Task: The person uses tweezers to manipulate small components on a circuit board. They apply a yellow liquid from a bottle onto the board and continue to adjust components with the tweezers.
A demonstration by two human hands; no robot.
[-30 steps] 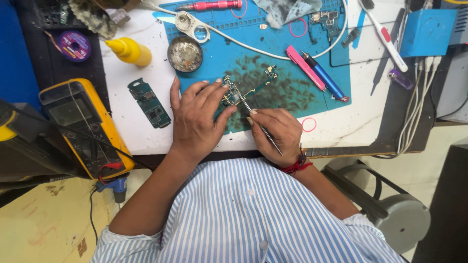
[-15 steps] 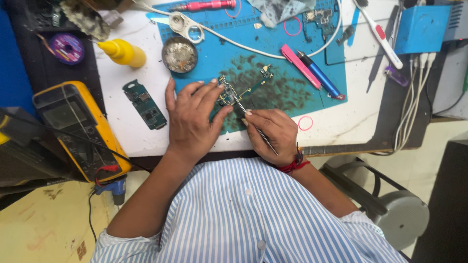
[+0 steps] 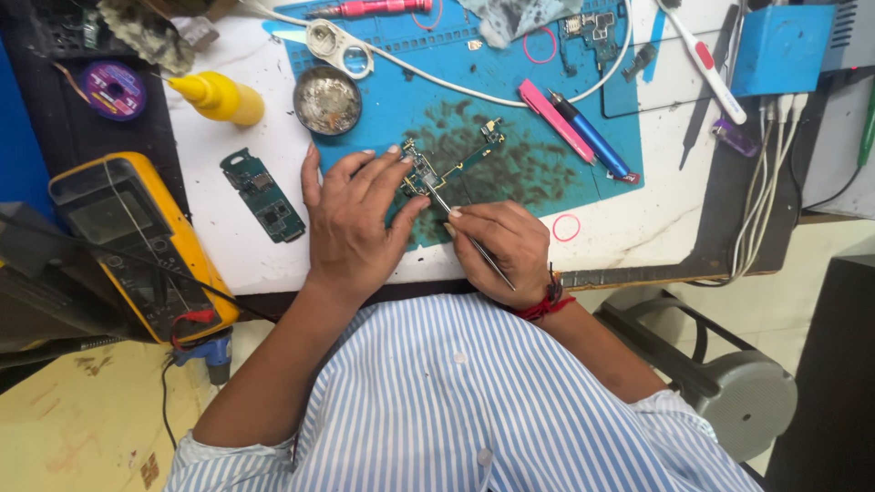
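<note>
My left hand point(image 3: 351, 223) lay spread, fingertips pinning the small circuit board point(image 3: 447, 164). My right hand point(image 3: 497, 246) pinched thin tweezers point(image 3: 456, 223), tip on that board just ahead. Under both lay a stained blue mat point(image 3: 547, 169) on the white bench point(image 3: 219, 228); a yellow multimeter point(image 3: 137, 241) sat far left. Since half a second before, both hands stayed put; only the view shifted slightly.

Matt blue rubbery mat point(image 3: 583, 173); shiny metal tweezers point(image 3: 474, 244).
</note>
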